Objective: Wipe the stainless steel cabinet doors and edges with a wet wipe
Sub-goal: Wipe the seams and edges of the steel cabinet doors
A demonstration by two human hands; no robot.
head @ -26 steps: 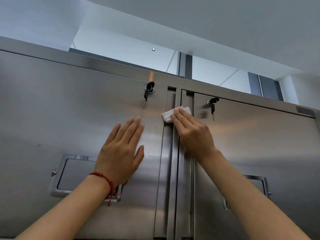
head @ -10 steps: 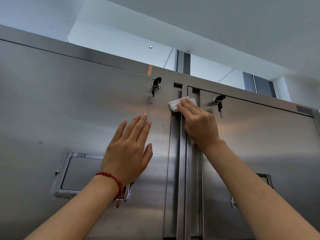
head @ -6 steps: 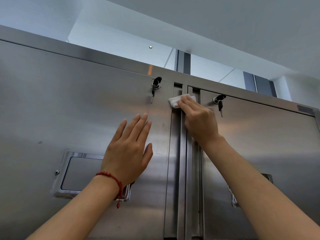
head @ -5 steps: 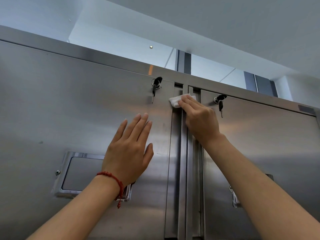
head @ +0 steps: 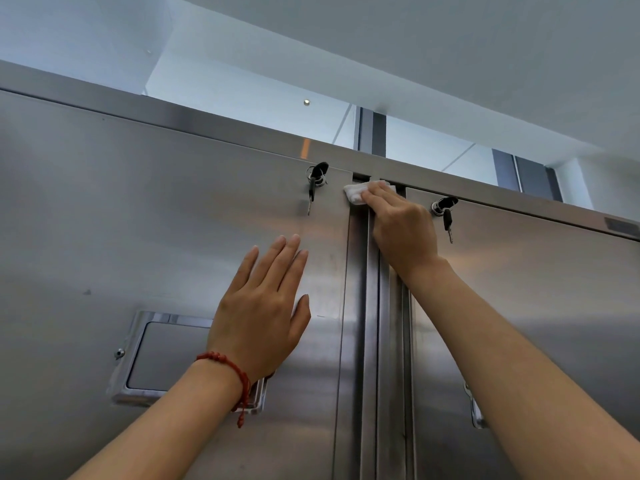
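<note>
Two stainless steel cabinet doors fill the view, the left door [head: 156,220] and the right door [head: 540,278], meeting at a vertical centre seam [head: 374,323]. My right hand [head: 401,226] presses a folded white wet wipe [head: 356,192] with straight fingers against the top of the seam, just under the cabinet's top rail [head: 207,123]. My left hand [head: 263,313], with a red bracelet at the wrist, lies flat on the left door, fingers spread and straight.
A key hangs in a lock on each door: the left key [head: 316,180] close to the wipe, the right key [head: 445,211] beside my right hand. A recessed handle [head: 152,355] is set in the left door, another [head: 474,407] shows behind my right forearm.
My right hand has slid the wipe up the centre seam, from mid-height of the locks to the top of the doors. My left hand has stayed flat on the left door.
</note>
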